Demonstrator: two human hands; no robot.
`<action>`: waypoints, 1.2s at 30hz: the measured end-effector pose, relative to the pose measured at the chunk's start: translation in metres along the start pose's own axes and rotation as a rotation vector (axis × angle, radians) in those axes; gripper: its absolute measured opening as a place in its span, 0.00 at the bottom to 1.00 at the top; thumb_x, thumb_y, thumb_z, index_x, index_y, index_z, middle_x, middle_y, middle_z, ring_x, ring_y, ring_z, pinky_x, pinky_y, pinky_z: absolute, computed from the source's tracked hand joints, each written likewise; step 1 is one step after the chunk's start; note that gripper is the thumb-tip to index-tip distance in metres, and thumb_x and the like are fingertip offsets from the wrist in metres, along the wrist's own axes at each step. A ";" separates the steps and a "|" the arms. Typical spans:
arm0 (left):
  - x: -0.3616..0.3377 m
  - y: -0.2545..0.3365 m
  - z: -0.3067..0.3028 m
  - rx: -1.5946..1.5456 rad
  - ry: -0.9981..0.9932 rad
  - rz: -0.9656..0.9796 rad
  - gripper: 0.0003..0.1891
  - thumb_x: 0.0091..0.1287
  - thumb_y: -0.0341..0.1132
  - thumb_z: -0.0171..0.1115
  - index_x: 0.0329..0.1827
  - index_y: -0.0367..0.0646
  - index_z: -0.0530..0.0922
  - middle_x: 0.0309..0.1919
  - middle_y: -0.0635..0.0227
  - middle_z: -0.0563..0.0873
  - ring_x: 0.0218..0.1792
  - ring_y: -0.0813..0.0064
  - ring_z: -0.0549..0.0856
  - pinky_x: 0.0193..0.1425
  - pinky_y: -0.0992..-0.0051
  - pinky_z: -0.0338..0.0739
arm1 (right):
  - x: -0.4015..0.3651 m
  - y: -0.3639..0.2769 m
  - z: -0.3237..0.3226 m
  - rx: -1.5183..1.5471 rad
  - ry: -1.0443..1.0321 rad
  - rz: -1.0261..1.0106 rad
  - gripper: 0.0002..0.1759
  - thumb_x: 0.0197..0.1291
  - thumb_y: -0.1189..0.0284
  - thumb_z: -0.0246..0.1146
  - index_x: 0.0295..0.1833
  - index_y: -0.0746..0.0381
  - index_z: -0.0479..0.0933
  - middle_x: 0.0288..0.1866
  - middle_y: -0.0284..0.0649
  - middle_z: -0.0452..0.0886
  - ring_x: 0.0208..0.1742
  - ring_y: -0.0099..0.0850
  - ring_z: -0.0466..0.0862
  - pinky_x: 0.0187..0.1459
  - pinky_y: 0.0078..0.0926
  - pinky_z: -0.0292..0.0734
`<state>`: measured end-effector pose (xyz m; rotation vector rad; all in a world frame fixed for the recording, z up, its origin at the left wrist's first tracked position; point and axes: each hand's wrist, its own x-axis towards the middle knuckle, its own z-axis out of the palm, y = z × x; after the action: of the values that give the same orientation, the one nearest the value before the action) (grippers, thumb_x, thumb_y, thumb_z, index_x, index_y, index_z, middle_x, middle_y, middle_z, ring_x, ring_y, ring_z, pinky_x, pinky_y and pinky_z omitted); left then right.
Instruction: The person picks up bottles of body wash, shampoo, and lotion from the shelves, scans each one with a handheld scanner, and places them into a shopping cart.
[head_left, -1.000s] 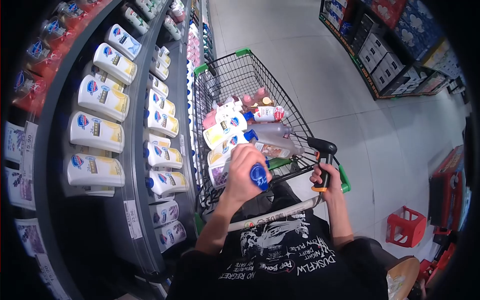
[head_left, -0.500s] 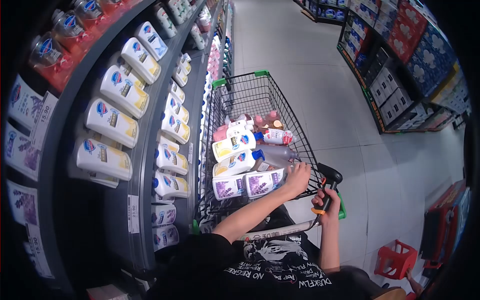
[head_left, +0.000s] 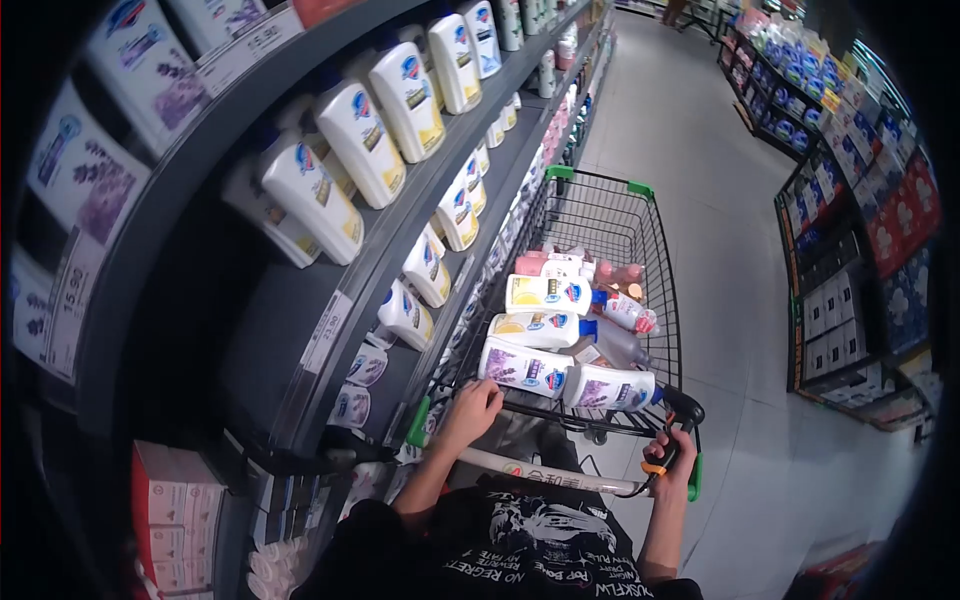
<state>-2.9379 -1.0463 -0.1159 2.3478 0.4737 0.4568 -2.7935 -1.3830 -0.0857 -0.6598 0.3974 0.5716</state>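
The left hand [head_left: 470,410] curls over the trolley's [head_left: 600,215] near left corner (beside a lavender bottle [head_left: 525,367]); the right hand [head_left: 672,470] clenches a scanner [head_left: 682,420].

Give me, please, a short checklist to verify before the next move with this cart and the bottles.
1. Grip of right hand on scanner: ok, fingers closed around its handle.
2. Hold of left hand on cart: cannot tell; it sits at the near rim.
3. Both purple bottles inside the cart: ok, lying flat.
4. Free room in the cart: ok, the far end is bare.
5. Gap between cart and shelf: cannot tell; they look very close.
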 end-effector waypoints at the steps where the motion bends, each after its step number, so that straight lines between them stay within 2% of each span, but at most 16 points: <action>1: -0.002 0.010 -0.003 -0.049 0.013 0.016 0.06 0.61 0.32 0.63 0.33 0.39 0.76 0.27 0.58 0.84 0.37 0.55 0.84 0.43 0.61 0.77 | -0.001 0.001 0.004 -0.053 -0.022 0.004 0.15 0.58 0.71 0.58 0.52 0.56 0.73 0.22 0.31 0.67 0.19 0.22 0.65 0.28 0.22 0.68; 2: -0.004 0.021 -0.002 -0.082 0.046 -0.037 0.06 0.61 0.32 0.62 0.33 0.39 0.76 0.26 0.58 0.85 0.32 0.55 0.85 0.41 0.61 0.77 | -0.003 0.003 0.007 -0.106 -0.041 0.007 0.15 0.58 0.70 0.59 0.51 0.56 0.74 0.22 0.30 0.67 0.19 0.21 0.65 0.28 0.20 0.68; 4: -0.001 0.020 0.012 -0.002 0.060 0.009 0.07 0.62 0.34 0.62 0.32 0.39 0.79 0.26 0.56 0.85 0.31 0.54 0.85 0.41 0.60 0.78 | -0.002 0.007 0.008 -0.207 -0.045 0.017 0.15 0.58 0.70 0.58 0.52 0.55 0.73 0.22 0.30 0.67 0.19 0.22 0.66 0.28 0.21 0.68; 8: 0.000 0.013 0.018 0.099 0.058 -0.011 0.11 0.63 0.38 0.61 0.30 0.38 0.82 0.27 0.53 0.85 0.32 0.53 0.85 0.42 0.60 0.78 | 0.001 0.022 0.008 -0.465 -0.124 -0.051 0.12 0.57 0.71 0.59 0.48 0.57 0.71 0.24 0.33 0.70 0.19 0.25 0.70 0.28 0.26 0.72; 10: -0.003 0.011 0.016 0.140 0.037 0.062 0.15 0.64 0.40 0.59 0.28 0.37 0.83 0.27 0.51 0.85 0.33 0.52 0.85 0.44 0.59 0.78 | 0.002 0.035 0.012 -0.612 -0.196 -0.052 0.12 0.57 0.72 0.59 0.47 0.58 0.69 0.25 0.35 0.71 0.19 0.26 0.71 0.27 0.27 0.74; 12: -0.005 0.008 0.016 0.143 0.035 0.045 0.16 0.65 0.41 0.58 0.28 0.36 0.83 0.27 0.50 0.85 0.35 0.50 0.85 0.46 0.58 0.78 | -0.010 0.047 0.032 -0.737 -0.265 -0.046 0.12 0.57 0.72 0.58 0.46 0.59 0.66 0.26 0.36 0.72 0.19 0.26 0.72 0.23 0.26 0.74; 16: -0.011 0.016 0.008 0.138 0.021 0.006 0.15 0.65 0.41 0.58 0.30 0.37 0.84 0.29 0.51 0.85 0.37 0.51 0.85 0.47 0.58 0.78 | 0.001 0.067 0.035 -0.784 -0.325 0.059 0.11 0.57 0.69 0.60 0.43 0.60 0.69 0.23 0.35 0.72 0.21 0.27 0.75 0.20 0.27 0.73; 18: -0.014 0.021 0.007 0.178 -0.021 -0.001 0.14 0.64 0.41 0.58 0.31 0.38 0.84 0.30 0.51 0.86 0.38 0.51 0.85 0.48 0.58 0.78 | 0.014 0.069 0.028 -0.755 -0.366 0.143 0.10 0.56 0.69 0.60 0.38 0.63 0.70 0.24 0.38 0.75 0.23 0.29 0.77 0.21 0.29 0.74; 20: -0.018 0.020 0.009 0.163 0.038 0.009 0.15 0.64 0.41 0.58 0.31 0.38 0.84 0.29 0.51 0.85 0.37 0.51 0.85 0.47 0.57 0.78 | 0.004 0.072 0.037 -0.682 -0.349 0.107 0.10 0.56 0.69 0.60 0.38 0.64 0.71 0.25 0.40 0.76 0.24 0.31 0.78 0.21 0.31 0.75; 22: -0.018 0.017 0.009 0.159 0.006 0.006 0.15 0.64 0.41 0.57 0.31 0.38 0.84 0.29 0.51 0.85 0.37 0.50 0.85 0.47 0.57 0.78 | 0.004 0.057 0.028 -0.716 -0.383 0.174 0.12 0.57 0.71 0.59 0.43 0.66 0.70 0.29 0.42 0.78 0.26 0.36 0.81 0.23 0.35 0.78; 25: -0.023 0.019 0.003 0.140 -0.020 0.018 0.14 0.64 0.40 0.58 0.31 0.38 0.84 0.29 0.51 0.85 0.36 0.49 0.84 0.45 0.57 0.78 | -0.007 0.030 0.014 -0.717 -0.311 0.008 0.13 0.58 0.72 0.58 0.45 0.68 0.69 0.35 0.47 0.80 0.26 0.37 0.82 0.22 0.37 0.79; 27: -0.027 0.018 0.010 0.100 0.020 0.017 0.14 0.64 0.40 0.59 0.31 0.38 0.83 0.28 0.51 0.85 0.35 0.50 0.84 0.44 0.57 0.77 | -0.003 0.003 -0.017 -0.751 -0.224 0.053 0.14 0.59 0.72 0.57 0.46 0.70 0.67 0.42 0.50 0.81 0.26 0.37 0.83 0.21 0.37 0.80; 30: -0.032 0.024 0.007 0.164 -0.010 -0.032 0.14 0.64 0.40 0.58 0.30 0.37 0.83 0.28 0.52 0.85 0.35 0.50 0.84 0.45 0.57 0.77 | -0.011 -0.019 -0.040 -0.527 -0.182 0.020 0.18 0.59 0.71 0.57 0.55 0.63 0.68 0.38 0.46 0.79 0.26 0.34 0.80 0.24 0.34 0.79; 32: -0.044 0.029 0.013 0.260 0.125 0.043 0.14 0.64 0.40 0.58 0.29 0.38 0.82 0.29 0.55 0.85 0.36 0.53 0.84 0.47 0.58 0.77 | -0.016 -0.019 -0.041 -0.461 -0.203 0.001 0.21 0.58 0.71 0.58 0.58 0.59 0.68 0.35 0.44 0.78 0.25 0.32 0.79 0.25 0.33 0.79; 33: -0.052 0.029 0.019 0.308 0.114 0.016 0.13 0.66 0.39 0.57 0.31 0.38 0.81 0.33 0.58 0.84 0.43 0.56 0.82 0.53 0.61 0.73 | -0.020 -0.018 -0.038 -0.519 -0.249 -0.003 0.21 0.57 0.70 0.59 0.58 0.60 0.68 0.35 0.43 0.77 0.24 0.31 0.78 0.27 0.32 0.79; 36: -0.077 0.055 0.019 0.474 0.136 -0.043 0.11 0.65 0.38 0.57 0.43 0.41 0.80 0.46 0.63 0.82 0.55 0.65 0.78 0.61 0.67 0.70 | -0.032 -0.012 -0.030 -0.563 -0.276 0.173 0.20 0.58 0.70 0.60 0.56 0.59 0.69 0.34 0.42 0.78 0.24 0.30 0.78 0.26 0.31 0.79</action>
<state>-2.9852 -1.1295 -0.1063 2.7616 0.7650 0.5320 -2.8158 -1.4221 -0.0860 -1.0742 0.0260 0.9414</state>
